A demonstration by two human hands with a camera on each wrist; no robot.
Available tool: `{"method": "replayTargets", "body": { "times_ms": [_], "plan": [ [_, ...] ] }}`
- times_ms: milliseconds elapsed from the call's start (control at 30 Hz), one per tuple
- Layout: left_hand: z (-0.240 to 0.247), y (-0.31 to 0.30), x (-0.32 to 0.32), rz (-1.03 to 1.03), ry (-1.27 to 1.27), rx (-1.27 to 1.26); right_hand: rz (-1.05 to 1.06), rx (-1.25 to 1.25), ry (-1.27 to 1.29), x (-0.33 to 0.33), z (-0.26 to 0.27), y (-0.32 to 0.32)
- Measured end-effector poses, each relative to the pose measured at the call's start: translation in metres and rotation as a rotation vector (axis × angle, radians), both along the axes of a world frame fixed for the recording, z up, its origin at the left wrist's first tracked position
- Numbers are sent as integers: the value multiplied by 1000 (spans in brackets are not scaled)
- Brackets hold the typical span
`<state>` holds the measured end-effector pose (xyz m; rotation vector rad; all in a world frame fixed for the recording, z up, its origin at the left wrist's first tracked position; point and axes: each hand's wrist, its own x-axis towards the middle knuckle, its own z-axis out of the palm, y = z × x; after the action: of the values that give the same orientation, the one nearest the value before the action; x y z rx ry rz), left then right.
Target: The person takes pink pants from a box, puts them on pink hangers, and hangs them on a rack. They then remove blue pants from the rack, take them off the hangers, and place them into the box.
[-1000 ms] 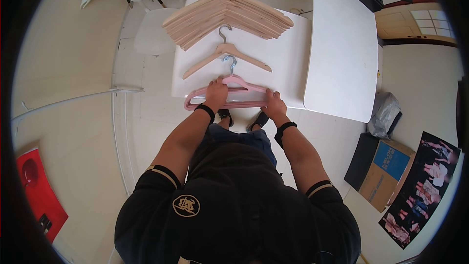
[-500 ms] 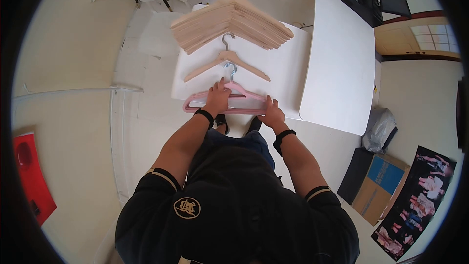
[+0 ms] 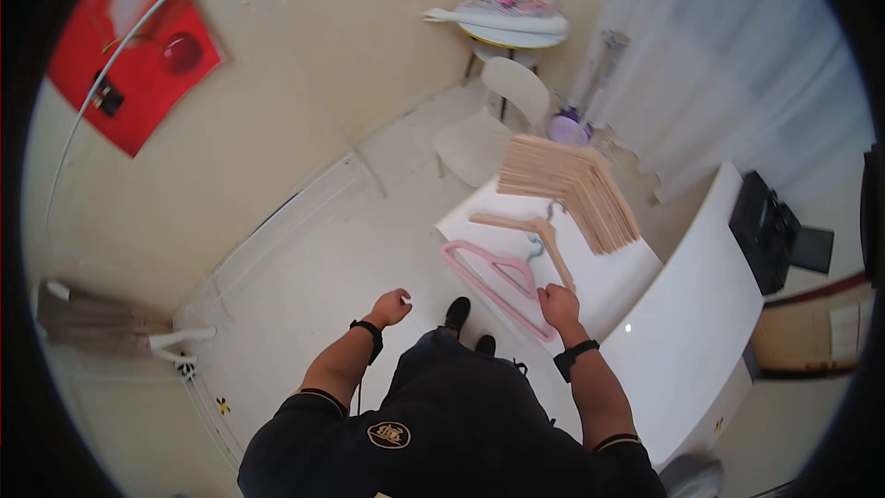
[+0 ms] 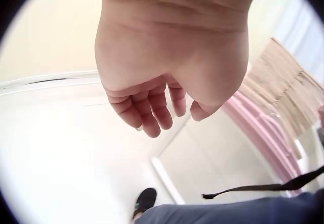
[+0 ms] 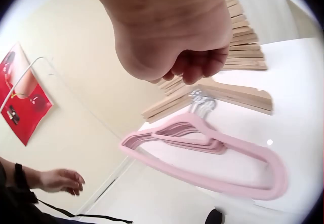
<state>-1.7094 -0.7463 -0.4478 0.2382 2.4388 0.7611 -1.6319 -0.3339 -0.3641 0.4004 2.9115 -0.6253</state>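
My left hand (image 3: 394,306) hangs in the air left of the table, its fingers loosely bent with nothing in them, as the left wrist view shows. My right hand (image 3: 560,307) is above the table's near edge, beside the pink hangers; its fingers curl loosely towards the palm (image 5: 174,42) and hold nothing. Several pink hangers (image 5: 202,180) lie stacked at the table's edge, their metal hooks bunched together. Behind them lie light wooden hangers (image 5: 243,96), with a metal hook showing in the head view. A large stack of wooden hangers (image 3: 553,166) fans out farther back.
A white table (image 3: 616,290) carries the hangers, and a curved white counter (image 3: 682,314) adjoins its right side with black equipment (image 3: 770,231) on it. A white chair (image 3: 479,143) stands behind the table. Beyond it are a small round table (image 3: 516,32) and a white curtain (image 3: 737,55).
Both hands have let go of the pink hangers, which stay on the table. My left hand has moved off to the left. The head view has swung left, showing more wall and curtain.
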Motion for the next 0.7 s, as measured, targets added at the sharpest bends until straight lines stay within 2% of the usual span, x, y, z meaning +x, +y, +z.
{"method": "replayTargets", "body": {
  "times_ms": [100,167,233,300,367,433,500,533,600,633,700],
  "plan": [
    [-33,-79,86,165,-92,-210,233,-24,74,-27,4,-32],
    [-32,-114,151,240,-256,-270,368,-163,93,-36,15,-61],
    [-34,-136,207,171,-384,-304,510,-209,112,-46,28,-97],
    [-40,-150,260,217,-411,-283,632,-246,119,-54,47,-137],
    [-42,-159,297,350,-499,-209,742,-328,169,-58,76,-180],
    [-13,-158,316,509,-555,-115,803,-383,175,-57,111,-227],
    [-32,-174,338,637,-476,-44,916,-577,281,-53,146,-280],
    [-44,-180,349,740,-406,13,950,-574,270,-48,167,-309],
    [-59,-199,364,839,-342,57,1234,-733,399,-33,209,-370],
    [-64,-206,371,886,-299,70,1267,-736,369,-25,226,-398],
    [-67,-229,387,1012,-256,145,1687,-703,602,-9,263,-455]
  ]
}}
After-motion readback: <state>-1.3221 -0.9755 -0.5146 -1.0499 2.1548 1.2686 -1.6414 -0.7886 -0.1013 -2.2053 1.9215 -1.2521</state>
